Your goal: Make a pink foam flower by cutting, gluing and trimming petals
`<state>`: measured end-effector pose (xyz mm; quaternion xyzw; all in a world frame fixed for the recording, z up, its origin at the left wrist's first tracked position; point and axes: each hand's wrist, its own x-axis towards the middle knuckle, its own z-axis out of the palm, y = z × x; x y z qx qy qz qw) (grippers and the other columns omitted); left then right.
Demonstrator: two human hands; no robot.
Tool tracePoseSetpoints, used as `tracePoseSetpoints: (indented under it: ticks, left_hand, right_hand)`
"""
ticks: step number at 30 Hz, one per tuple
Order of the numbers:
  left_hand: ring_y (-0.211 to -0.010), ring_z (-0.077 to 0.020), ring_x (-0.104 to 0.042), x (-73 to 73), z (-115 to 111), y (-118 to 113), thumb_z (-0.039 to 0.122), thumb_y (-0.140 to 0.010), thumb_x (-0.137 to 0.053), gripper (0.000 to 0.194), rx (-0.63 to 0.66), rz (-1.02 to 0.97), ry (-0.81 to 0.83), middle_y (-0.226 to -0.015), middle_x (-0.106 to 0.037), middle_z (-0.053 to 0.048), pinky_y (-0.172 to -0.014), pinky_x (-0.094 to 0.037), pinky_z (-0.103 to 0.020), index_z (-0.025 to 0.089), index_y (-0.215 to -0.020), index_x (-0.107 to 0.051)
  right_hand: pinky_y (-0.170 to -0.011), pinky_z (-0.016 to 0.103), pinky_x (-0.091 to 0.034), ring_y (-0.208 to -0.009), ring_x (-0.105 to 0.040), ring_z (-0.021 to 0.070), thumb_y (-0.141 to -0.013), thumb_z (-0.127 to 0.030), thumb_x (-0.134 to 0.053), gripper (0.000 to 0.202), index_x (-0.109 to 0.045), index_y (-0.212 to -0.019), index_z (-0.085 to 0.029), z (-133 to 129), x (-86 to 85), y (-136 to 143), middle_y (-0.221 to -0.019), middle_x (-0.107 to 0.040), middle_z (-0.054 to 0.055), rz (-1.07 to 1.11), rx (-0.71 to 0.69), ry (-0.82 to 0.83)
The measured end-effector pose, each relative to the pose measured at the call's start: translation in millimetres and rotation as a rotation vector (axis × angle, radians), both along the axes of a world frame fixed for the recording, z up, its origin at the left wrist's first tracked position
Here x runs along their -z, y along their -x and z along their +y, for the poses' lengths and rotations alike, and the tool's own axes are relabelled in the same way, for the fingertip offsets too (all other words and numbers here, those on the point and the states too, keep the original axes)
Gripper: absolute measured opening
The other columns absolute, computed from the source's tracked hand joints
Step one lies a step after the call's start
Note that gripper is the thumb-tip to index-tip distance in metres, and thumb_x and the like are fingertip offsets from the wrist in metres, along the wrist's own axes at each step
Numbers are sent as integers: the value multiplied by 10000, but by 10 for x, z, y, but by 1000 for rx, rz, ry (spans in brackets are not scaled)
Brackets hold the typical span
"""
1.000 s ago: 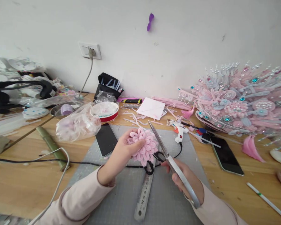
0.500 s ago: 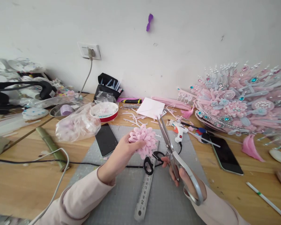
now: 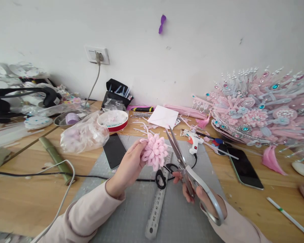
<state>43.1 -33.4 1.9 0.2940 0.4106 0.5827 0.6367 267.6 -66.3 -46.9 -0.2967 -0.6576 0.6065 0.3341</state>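
My left hand (image 3: 130, 164) pinches a pink fuzzy flower (image 3: 155, 151) of looped petals by its left edge, above the grey cutting mat. In my right hand (image 3: 192, 192) is a large pair of metal scissors (image 3: 180, 158), blades slightly apart and pointing up and away, just right of the flower. Beneath them a steel ruler (image 3: 155, 209) lies lengthwise on the cutting mat (image 3: 121, 209). A smaller pair of black-handled scissors (image 3: 161, 179) rests across the ruler, its blades hidden behind the flower.
A phone (image 3: 114, 152) lies left on the mat, a second phone (image 3: 244, 167) at the right. Behind are a red-rimmed bowl (image 3: 116, 127), a white card (image 3: 163, 116) and a glue gun (image 3: 193, 145). A jewelled pink headdress (image 3: 255, 104) fills the back right. A black cable (image 3: 91, 176) crosses the table.
My left thumb has shifted from the flower's middle to its left edge, and the flower has turned slightly. The large scissors have moved a little.
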Motion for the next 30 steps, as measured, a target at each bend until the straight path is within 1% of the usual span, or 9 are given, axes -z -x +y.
tracePoseSetpoints:
  ticks: [3, 6, 8, 10, 13, 16, 22, 27, 30]
  left_hand:
    - [-637, -79, -563, 7, 8, 8, 336, -779, -560, 183, 39, -57, 16, -756, -620, 12, -577, -454, -178, 165, -839, -587]
    - [-687, -92, -596, -8, 10, 18, 288, -757, -605, 180, 137, -73, -11, -793, -647, -7, -629, -467, -188, 159, -882, -597]
    - [-704, -99, -607, -15, 8, 22, 196, -709, -655, 211, 184, -50, -24, -836, -662, -13, -644, -467, -194, 166, -907, -588]
    - [-731, -107, -614, -13, 7, 23, 125, -673, -674, 275, 195, -30, -27, -896, -669, -19, -666, -467, -205, 172, -926, -577]
    - [-760, -111, -614, -2, 10, 24, 103, -673, -668, 276, 192, -21, -41, -929, -671, -26, -691, -463, -211, 163, -928, -579]
    - [-758, -111, -614, -7, 16, 24, 110, -683, -662, 245, 170, -22, -43, -907, -678, -27, -692, -460, -206, 149, -916, -598]
    - [-725, -106, -615, -35, 33, 24, 139, -740, -608, 181, 75, -123, -25, -896, -683, -29, -667, -469, -198, 154, -919, -626]
    - [-663, -96, -600, -21, 49, 35, 163, -779, -564, 136, 69, -195, -14, -842, -671, -29, -604, -477, -188, 160, -902, -622]
    - [-665, -98, -604, -23, 53, 36, 175, -796, -543, 152, 82, -212, 30, -845, -666, -39, -586, -486, -188, 148, -923, -622]
  right_hand:
    - [-451, 241, -303, -461, -353, 52, -788, -631, -422, 552, -530, -1177, -254, -2, -34, 26, -884, -546, 57, 18, 35, 52]
    - [-436, 227, -270, -455, -316, 31, -750, -635, -483, 542, -569, -1130, -258, -10, -47, 62, -924, -525, 58, 95, 38, 221]
    - [-420, 210, -242, -449, -292, 19, -725, -639, -513, 542, -584, -1109, -263, -2, -24, 77, -909, -508, 46, 175, 15, 334]
    - [-403, 195, -229, -444, -277, 12, -706, -622, -554, 524, -596, -1092, -271, 24, 18, 78, -876, -490, 27, 234, -12, 403]
    - [-360, 165, -197, -418, -230, -2, -664, -585, -630, 507, -608, -1079, -295, 83, 73, 56, -791, -449, -14, 294, -97, 475]
    - [-337, 145, -165, -408, -201, -7, -638, -544, -681, 512, -612, -1087, -306, 120, 85, 34, -726, -405, -42, 327, -141, 494]
    - [-333, 150, -180, -402, -221, -3, -619, -483, -721, 539, -614, -1104, -272, 79, 14, 41, -706, -399, -46, 269, -78, 461]
    - [-352, 148, -175, -419, -229, 0, -627, -459, -721, 482, -635, -1064, -276, 40, -17, 53, -710, -393, -46, 238, -40, 493]
    - [-355, 154, -199, -414, -235, 2, -613, -446, -734, 505, -626, -1071, -261, 59, 13, 49, -704, -404, -47, 232, -83, 518]
